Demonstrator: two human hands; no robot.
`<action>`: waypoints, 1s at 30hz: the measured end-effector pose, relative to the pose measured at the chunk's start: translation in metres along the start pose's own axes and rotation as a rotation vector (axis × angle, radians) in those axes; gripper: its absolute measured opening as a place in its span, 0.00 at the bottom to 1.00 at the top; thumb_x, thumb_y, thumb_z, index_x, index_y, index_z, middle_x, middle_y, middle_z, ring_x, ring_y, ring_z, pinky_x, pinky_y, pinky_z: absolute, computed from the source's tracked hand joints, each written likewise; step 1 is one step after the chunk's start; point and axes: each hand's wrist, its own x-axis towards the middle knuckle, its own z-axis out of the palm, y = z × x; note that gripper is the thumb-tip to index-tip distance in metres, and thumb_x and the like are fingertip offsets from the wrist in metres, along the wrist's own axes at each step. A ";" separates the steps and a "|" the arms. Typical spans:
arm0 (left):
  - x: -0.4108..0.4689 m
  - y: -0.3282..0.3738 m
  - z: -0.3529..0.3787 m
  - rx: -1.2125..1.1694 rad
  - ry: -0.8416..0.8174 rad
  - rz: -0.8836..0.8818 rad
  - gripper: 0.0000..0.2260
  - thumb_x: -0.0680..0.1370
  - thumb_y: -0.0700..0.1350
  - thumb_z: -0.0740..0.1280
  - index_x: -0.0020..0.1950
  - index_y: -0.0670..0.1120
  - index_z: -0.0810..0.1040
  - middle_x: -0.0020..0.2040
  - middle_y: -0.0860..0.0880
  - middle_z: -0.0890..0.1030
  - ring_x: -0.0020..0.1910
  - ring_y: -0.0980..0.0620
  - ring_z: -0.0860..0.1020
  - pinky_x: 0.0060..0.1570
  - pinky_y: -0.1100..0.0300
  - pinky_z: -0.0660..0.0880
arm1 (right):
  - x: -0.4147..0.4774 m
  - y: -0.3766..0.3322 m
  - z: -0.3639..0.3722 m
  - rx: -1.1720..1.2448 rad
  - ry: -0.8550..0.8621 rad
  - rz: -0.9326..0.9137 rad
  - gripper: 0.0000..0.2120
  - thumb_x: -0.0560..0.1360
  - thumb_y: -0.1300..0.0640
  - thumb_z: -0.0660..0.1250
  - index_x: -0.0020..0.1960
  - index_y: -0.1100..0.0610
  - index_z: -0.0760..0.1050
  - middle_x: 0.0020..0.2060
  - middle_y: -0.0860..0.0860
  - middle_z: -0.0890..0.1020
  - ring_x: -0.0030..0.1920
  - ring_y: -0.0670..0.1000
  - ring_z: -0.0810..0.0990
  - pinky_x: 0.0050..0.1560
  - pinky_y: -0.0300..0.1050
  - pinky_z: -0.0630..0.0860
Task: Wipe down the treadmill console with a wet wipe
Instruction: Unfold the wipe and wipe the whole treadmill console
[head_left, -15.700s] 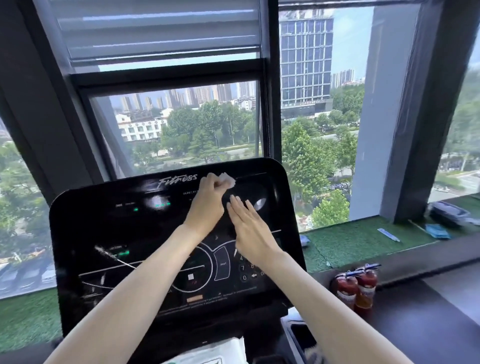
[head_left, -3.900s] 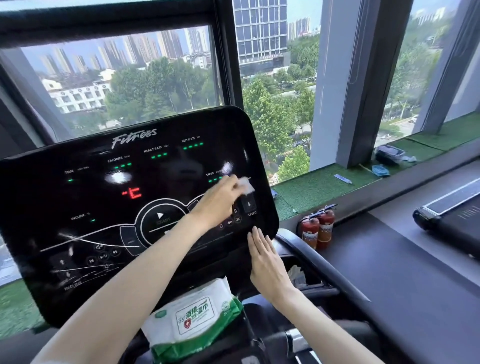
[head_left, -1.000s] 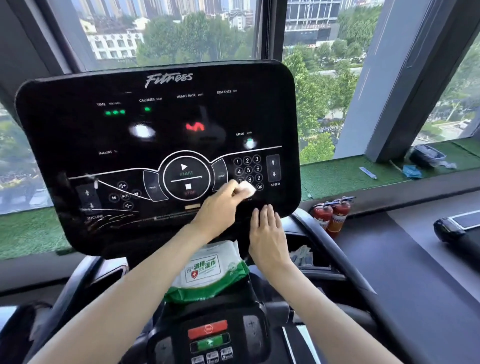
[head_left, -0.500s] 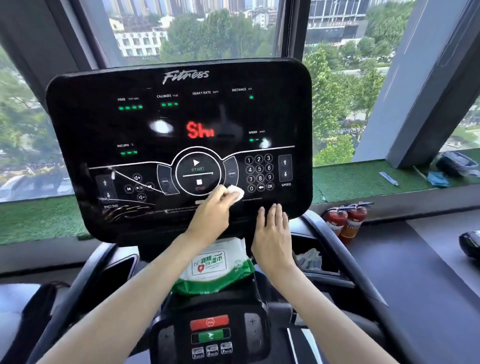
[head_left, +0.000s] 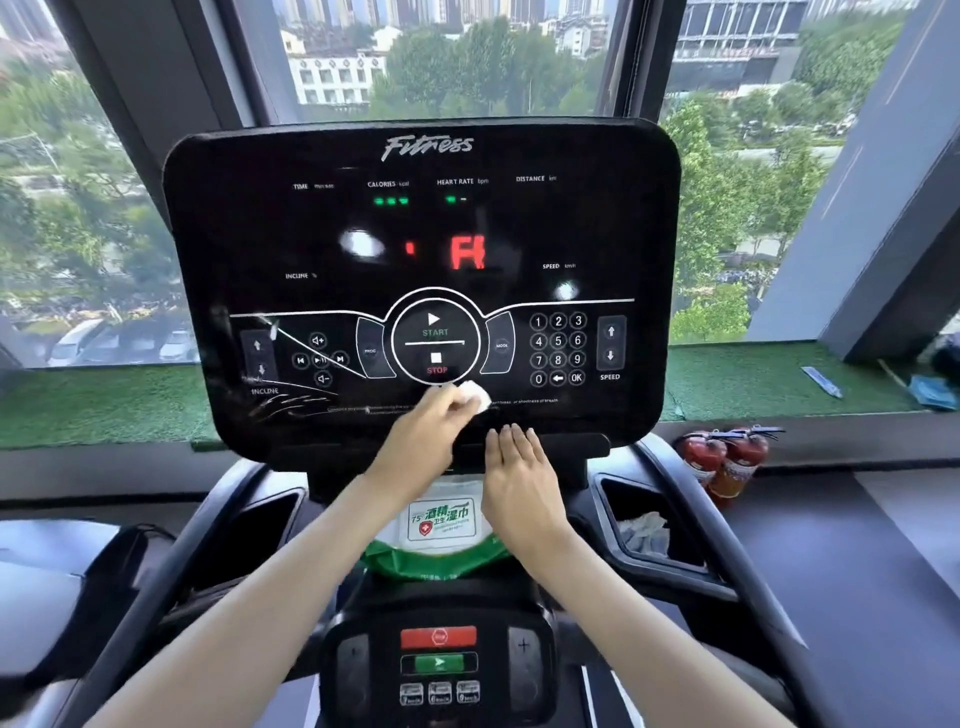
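Observation:
The black treadmill console (head_left: 597, 218) fills the middle of the view, upright, with lit green and red digits. My left hand (head_left: 423, 441) is shut on a bunched white wet wipe (head_left: 477, 395) and presses it to the console's lower strip, just under the STOP button. My right hand (head_left: 519, 475) lies flat with fingers together, holding nothing, its fingertips at the console's bottom edge right of the wipe. Smears and streaks show at the console's lower left.
A green and white wet-wipe pack (head_left: 441, 525) rests on the ledge under the console. A lower control pad (head_left: 439, 660) with red and green buttons sits nearer me. Crumpled used wipes (head_left: 644, 530) lie in the right cup holder. Two red fire extinguishers (head_left: 724, 462) stand at right.
My left hand has slid the wipe leftward along the console's lower part, from under the keypad to under the STOP button. My right hand stayed at the bottom edge. The camera view shifted.

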 end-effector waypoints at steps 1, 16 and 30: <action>0.006 0.009 0.003 0.007 -0.036 0.047 0.29 0.64 0.26 0.66 0.63 0.43 0.73 0.54 0.46 0.73 0.51 0.47 0.74 0.33 0.51 0.78 | 0.000 0.001 -0.001 -0.009 -0.009 -0.005 0.20 0.64 0.62 0.65 0.54 0.69 0.79 0.48 0.64 0.82 0.52 0.60 0.81 0.56 0.55 0.77; -0.005 -0.010 0.004 -0.151 0.159 -0.100 0.20 0.71 0.30 0.65 0.62 0.43 0.75 0.50 0.47 0.75 0.50 0.48 0.75 0.41 0.51 0.79 | 0.008 -0.042 -0.008 0.014 -0.026 0.039 0.24 0.70 0.60 0.58 0.63 0.71 0.70 0.60 0.67 0.75 0.65 0.62 0.72 0.67 0.57 0.66; -0.049 -0.090 -0.022 0.057 0.053 0.103 0.20 0.70 0.36 0.58 0.58 0.49 0.76 0.49 0.51 0.76 0.48 0.52 0.71 0.28 0.56 0.77 | 0.020 -0.089 -0.001 -0.078 -0.142 -0.179 0.29 0.78 0.60 0.51 0.73 0.70 0.41 0.74 0.67 0.48 0.74 0.63 0.44 0.73 0.57 0.41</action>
